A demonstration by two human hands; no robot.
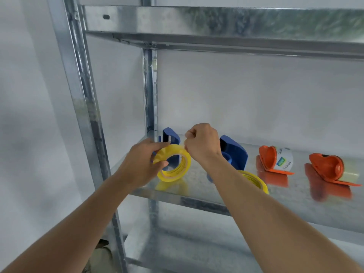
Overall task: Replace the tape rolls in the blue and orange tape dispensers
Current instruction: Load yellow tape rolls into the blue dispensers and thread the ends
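Tape roll (pixel 174 163), yellow, held above the shelf (pixel 197 196) front edge, gripped at its left rim by the left hand (pixel 140 164), fingers curled onto it. Right hand (pixel 202 144) just right of that grip, fingertips pressed together at the roll's top; whether they pinch the tape end, cannot tell. Blue dispenser (pixel 171 138) directly behind the roll. Right of the grip: second blue dispenser (pixel 234 151), second yellow roll (pixel 256 181) lying flat, then two orange dispensers (pixel 268 157) (pixel 329 167).
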